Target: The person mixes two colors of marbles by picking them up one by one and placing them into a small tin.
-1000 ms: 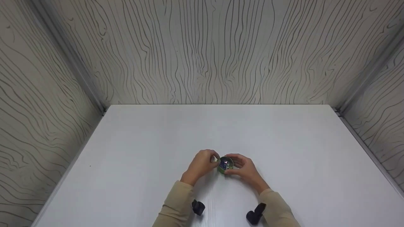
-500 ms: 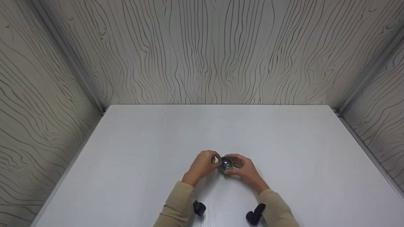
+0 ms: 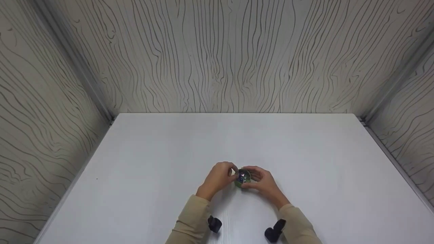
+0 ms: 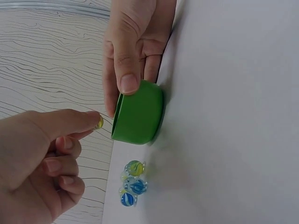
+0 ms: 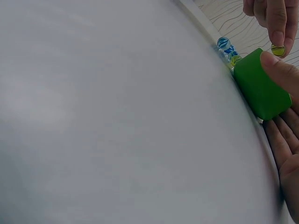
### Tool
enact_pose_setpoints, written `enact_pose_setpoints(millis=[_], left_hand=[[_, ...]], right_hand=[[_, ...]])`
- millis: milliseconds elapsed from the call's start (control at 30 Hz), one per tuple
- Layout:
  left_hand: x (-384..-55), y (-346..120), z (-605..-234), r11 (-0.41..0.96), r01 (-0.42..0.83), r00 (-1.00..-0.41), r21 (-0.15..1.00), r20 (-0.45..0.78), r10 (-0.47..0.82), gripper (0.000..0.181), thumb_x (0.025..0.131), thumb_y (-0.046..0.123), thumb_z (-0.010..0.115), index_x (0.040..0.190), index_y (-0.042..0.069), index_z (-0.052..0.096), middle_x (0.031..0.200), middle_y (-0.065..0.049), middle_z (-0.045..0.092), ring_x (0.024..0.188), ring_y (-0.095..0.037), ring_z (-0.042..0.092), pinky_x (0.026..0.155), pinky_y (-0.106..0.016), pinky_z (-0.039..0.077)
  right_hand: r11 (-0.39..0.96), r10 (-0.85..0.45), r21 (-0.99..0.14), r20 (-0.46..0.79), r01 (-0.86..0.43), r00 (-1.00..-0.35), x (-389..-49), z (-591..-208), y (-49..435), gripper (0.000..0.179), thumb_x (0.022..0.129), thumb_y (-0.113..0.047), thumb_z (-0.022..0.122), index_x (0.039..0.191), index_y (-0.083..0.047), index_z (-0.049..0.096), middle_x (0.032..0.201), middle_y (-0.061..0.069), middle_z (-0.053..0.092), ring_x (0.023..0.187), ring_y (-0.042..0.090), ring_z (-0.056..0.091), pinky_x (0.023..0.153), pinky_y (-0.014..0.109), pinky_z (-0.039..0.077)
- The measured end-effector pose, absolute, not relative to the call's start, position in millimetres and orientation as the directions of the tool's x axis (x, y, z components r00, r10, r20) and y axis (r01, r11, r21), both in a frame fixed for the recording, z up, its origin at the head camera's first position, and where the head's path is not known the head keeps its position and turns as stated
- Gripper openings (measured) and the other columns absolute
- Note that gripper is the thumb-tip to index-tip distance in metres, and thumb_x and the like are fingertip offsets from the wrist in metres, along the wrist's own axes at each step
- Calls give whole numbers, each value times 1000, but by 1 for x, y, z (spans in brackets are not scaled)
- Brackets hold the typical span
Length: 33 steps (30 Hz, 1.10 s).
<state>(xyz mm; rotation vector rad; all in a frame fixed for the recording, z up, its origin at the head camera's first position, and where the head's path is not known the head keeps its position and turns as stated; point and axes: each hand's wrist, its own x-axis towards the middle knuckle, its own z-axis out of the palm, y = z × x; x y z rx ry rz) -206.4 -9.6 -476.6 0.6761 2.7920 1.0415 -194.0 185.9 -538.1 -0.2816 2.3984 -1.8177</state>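
A small green cup (image 4: pixel 140 114) stands upright on the white table, with a shiny, bluish interior in the head view. My right hand (image 3: pixel 262 181) holds it from the right, thumb on the near side and fingers round the far side. Between thumb and forefinger, my left hand (image 3: pixel 217 178) pinches a yellow marble (image 4: pixel 100 122) beside the cup's rim; the right wrist view shows the same marble (image 5: pixel 278 50). Several loose blue and yellow marbles (image 4: pixel 135 185) lie on the table close to the cup. From the head, the left hand seems to hide them.
The white table (image 3: pixel 152 152) runs back to a wood-grain patterned wall (image 3: pixel 217 57), with similar walls on both sides. Dark camera mounts (image 3: pixel 214 224) stick out from both sleeves, low over the table.
My left hand has shifted slightly to the right, bringing its fingertips from beside the cup to its rim. The right hand and the cup have barely moved.
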Motion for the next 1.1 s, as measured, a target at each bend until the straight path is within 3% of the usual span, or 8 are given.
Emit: enact_pose_setpoints(millis=[800,1100], left_hand=[[-206,-14,-474,675,354,-909,648,70,410,13,86,11,68,96,4,72,73,4,53,64,-3,41,57,-15,34],[-205,-11,-472,682,348,-911,643,60,408,13,87,12,68,98,5,72,69,7,47,61,-2,39,55,-15,32]], right_hand=[[264,-213,-962,17,-74,-977,-195,-540,187,63,72,-18,83,128,-2,57,133,21,59,129,36,54,103,30,47],[229,-245,-969,40,-98,-969,-194,-539,187,66,75,-17,81,131,3,53,135,25,56,129,39,52,105,33,45]])
